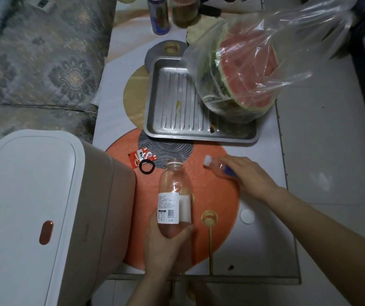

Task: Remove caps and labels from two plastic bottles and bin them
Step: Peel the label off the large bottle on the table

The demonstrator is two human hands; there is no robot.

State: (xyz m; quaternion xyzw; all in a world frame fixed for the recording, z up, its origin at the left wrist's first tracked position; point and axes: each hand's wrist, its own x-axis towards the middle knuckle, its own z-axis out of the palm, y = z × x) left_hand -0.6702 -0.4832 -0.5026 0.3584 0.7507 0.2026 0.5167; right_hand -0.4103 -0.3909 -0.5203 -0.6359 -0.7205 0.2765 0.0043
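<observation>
Our left hand [166,244] has its grip clamped on the base of the uncapped bottle [173,193], label [169,208] on, tilted over the counter [263,239] beside the shut bin [29,195]. Our right hand [249,175] lies on the capped bottle [219,167] on its side, grip curled over it; whether it clamps, we cannot tell. That round bottle could roll away under a loose palm, and the bin lid would block any toss.
</observation>
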